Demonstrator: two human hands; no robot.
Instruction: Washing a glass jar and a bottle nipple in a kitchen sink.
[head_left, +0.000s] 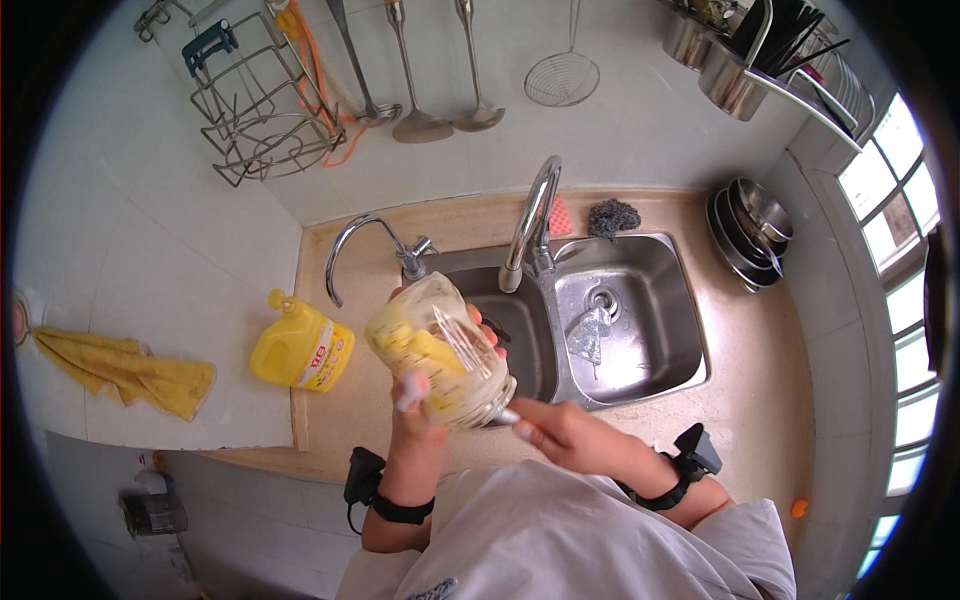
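My left hand grips a large clear jar, tilted over the front of the left sink basin. Its mouth points down toward my right hand. The fingers of that hand pinch a whitish handle that runs into the jar's mouth. Something yellow shows through the jar wall, perhaps a sponge head on the handle; blur keeps it unclear. Foam sits at my left thumb. Part of my left hand is hidden behind the jar.
A yellow detergent bottle stands left of the sink. Two taps, a curved faucet and a thin spout, rise behind. A crumpled wrapper-like piece lies in the right basin. Nested pans lean at right.
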